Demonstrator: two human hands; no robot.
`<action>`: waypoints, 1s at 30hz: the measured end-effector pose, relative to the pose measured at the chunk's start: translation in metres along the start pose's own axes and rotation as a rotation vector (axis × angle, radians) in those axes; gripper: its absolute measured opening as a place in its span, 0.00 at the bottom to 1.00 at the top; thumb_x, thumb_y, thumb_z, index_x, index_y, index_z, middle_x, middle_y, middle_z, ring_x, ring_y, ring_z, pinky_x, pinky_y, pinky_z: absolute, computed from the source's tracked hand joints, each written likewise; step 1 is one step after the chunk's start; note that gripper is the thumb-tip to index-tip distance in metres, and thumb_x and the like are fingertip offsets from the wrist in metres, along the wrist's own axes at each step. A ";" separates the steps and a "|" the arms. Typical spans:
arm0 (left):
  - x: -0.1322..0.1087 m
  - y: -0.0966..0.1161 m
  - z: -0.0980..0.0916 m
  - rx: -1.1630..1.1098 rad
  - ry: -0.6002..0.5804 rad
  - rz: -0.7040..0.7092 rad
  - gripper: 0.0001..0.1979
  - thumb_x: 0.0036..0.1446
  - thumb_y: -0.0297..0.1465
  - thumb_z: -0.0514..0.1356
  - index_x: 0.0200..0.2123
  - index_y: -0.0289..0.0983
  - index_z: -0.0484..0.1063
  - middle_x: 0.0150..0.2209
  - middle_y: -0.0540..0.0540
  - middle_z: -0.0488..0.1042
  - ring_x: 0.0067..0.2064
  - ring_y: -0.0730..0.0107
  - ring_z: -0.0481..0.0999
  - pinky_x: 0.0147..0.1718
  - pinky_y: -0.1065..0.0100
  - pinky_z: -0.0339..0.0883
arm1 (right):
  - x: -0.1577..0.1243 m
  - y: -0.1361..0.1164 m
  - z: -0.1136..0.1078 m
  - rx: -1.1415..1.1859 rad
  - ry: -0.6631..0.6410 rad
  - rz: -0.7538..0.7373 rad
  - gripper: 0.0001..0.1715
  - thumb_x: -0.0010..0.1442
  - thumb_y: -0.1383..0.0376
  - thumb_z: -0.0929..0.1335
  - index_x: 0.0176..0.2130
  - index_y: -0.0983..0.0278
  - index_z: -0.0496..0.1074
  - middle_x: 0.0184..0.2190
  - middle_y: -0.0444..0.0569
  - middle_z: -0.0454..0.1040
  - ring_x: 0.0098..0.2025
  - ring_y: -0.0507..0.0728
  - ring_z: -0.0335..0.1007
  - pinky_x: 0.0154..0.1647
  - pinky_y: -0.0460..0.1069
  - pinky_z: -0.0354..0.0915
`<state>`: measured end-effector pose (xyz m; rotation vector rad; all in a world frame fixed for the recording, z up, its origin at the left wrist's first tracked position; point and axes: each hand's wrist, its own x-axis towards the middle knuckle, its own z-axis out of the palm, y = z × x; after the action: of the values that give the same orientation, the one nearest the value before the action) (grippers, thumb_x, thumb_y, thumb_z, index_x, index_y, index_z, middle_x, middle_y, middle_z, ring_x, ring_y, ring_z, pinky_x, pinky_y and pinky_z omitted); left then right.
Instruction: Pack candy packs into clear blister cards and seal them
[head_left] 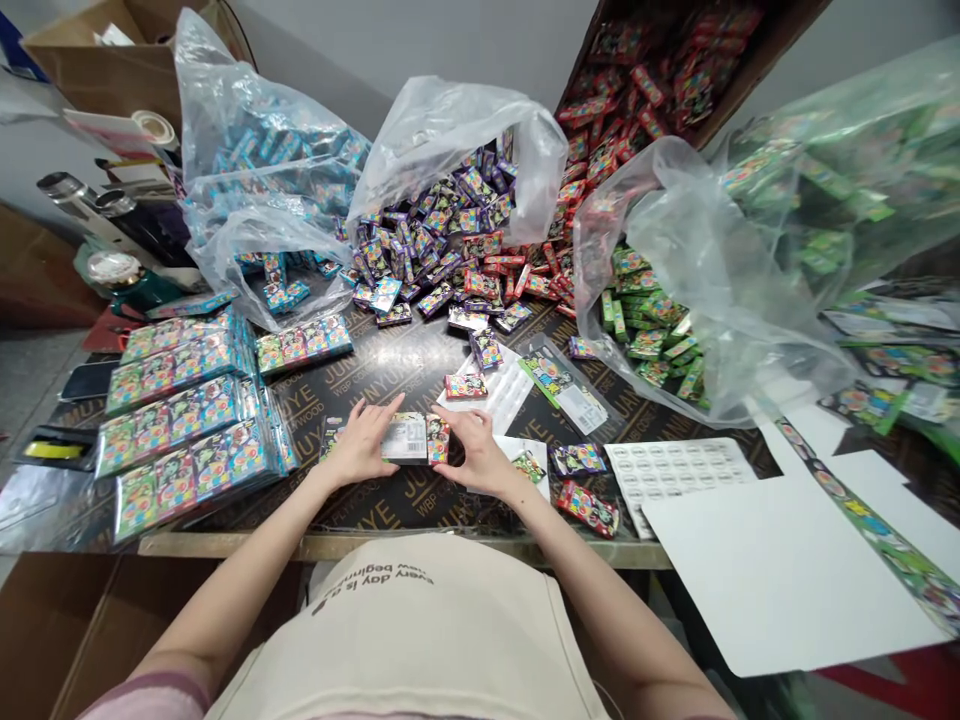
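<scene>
Packet (407, 438) lies between left hand (365, 445) and right hand (475, 453), both clamped around its ends; stacked packs (196, 455) stand left.

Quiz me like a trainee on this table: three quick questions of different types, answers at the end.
1. True or false: the stacked packs lie to the left of the left hand.
2. The bagged packets on the right are mainly: A blue; B green; C purple.
3. Fill in: the red box just beside the barcode between the hands is nearer the ____.

Key: 1 true; 2 B; 3 right hand.
</scene>
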<state>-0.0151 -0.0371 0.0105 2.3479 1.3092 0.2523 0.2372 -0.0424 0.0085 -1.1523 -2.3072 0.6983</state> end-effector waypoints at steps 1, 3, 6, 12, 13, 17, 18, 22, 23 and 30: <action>0.001 0.002 -0.001 -0.013 0.002 0.018 0.58 0.39 0.34 0.67 0.67 0.40 0.33 0.56 0.40 0.66 0.55 0.54 0.66 0.62 0.46 0.41 | 0.001 0.000 -0.001 0.050 -0.020 -0.031 0.50 0.51 0.59 0.72 0.65 0.59 0.47 0.59 0.55 0.65 0.57 0.63 0.63 0.59 0.60 0.51; 0.002 0.004 -0.003 -0.037 0.002 0.037 0.57 0.40 0.35 0.67 0.67 0.40 0.34 0.55 0.41 0.67 0.55 0.54 0.66 0.62 0.46 0.42 | 0.003 0.000 -0.002 0.128 -0.003 -0.048 0.52 0.50 0.56 0.73 0.66 0.58 0.46 0.61 0.55 0.62 0.59 0.63 0.61 0.58 0.58 0.53; 0.003 0.006 -0.004 -0.073 0.056 0.006 0.56 0.42 0.36 0.66 0.67 0.40 0.34 0.55 0.40 0.66 0.56 0.52 0.66 0.61 0.45 0.44 | 0.001 -0.004 -0.001 0.119 0.179 0.105 0.54 0.48 0.52 0.74 0.65 0.59 0.48 0.56 0.56 0.68 0.58 0.64 0.61 0.59 0.59 0.51; 0.009 0.013 0.005 -0.074 0.080 -0.005 0.53 0.45 0.38 0.65 0.67 0.38 0.36 0.51 0.39 0.69 0.53 0.51 0.68 0.57 0.49 0.53 | -0.019 -0.017 0.001 0.137 0.145 0.178 0.38 0.62 0.54 0.65 0.65 0.55 0.48 0.55 0.51 0.70 0.55 0.58 0.65 0.61 0.60 0.46; 0.009 0.014 0.007 -0.063 0.075 -0.008 0.53 0.45 0.39 0.65 0.67 0.37 0.36 0.51 0.39 0.68 0.52 0.51 0.68 0.56 0.50 0.54 | -0.025 -0.016 -0.001 0.114 0.180 0.213 0.38 0.60 0.53 0.66 0.65 0.55 0.50 0.55 0.52 0.69 0.56 0.59 0.65 0.61 0.59 0.47; 0.006 0.014 0.013 0.012 0.037 -0.023 0.52 0.46 0.39 0.64 0.67 0.36 0.36 0.51 0.38 0.68 0.52 0.51 0.67 0.55 0.51 0.56 | -0.067 0.004 -0.018 -0.085 0.387 0.435 0.43 0.52 0.50 0.71 0.62 0.58 0.58 0.55 0.54 0.68 0.56 0.64 0.62 0.58 0.60 0.51; 0.005 0.014 0.014 0.042 0.008 -0.014 0.51 0.47 0.38 0.63 0.67 0.37 0.38 0.51 0.38 0.68 0.52 0.51 0.67 0.55 0.51 0.56 | -0.079 0.012 -0.022 -0.128 0.416 0.487 0.43 0.51 0.50 0.71 0.61 0.59 0.59 0.54 0.55 0.68 0.56 0.65 0.62 0.58 0.61 0.52; 0.011 0.021 0.015 0.200 -0.107 0.071 0.44 0.47 0.38 0.63 0.66 0.43 0.48 0.57 0.36 0.63 0.55 0.47 0.65 0.55 0.48 0.55 | -0.115 0.047 -0.050 -0.232 0.514 0.613 0.34 0.55 0.53 0.69 0.58 0.61 0.63 0.53 0.56 0.68 0.55 0.64 0.62 0.55 0.61 0.56; 0.015 0.025 0.014 0.228 -0.136 0.103 0.41 0.49 0.37 0.63 0.65 0.45 0.50 0.59 0.36 0.61 0.56 0.46 0.64 0.55 0.48 0.56 | -0.119 0.058 -0.060 -0.255 0.546 0.617 0.32 0.56 0.54 0.68 0.57 0.61 0.65 0.52 0.56 0.69 0.55 0.64 0.62 0.55 0.61 0.57; 0.040 0.052 0.008 0.341 -0.318 0.215 0.27 0.46 0.27 0.63 0.51 0.45 0.68 0.56 0.37 0.61 0.53 0.49 0.64 0.47 0.53 0.65 | -0.084 0.154 -0.159 -0.406 0.560 0.829 0.23 0.62 0.58 0.63 0.52 0.69 0.69 0.47 0.63 0.73 0.51 0.65 0.67 0.52 0.58 0.59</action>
<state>0.0485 -0.0291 0.0251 2.6748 1.0100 -0.2946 0.4684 0.0051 0.0190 -2.1983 -1.4815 0.0984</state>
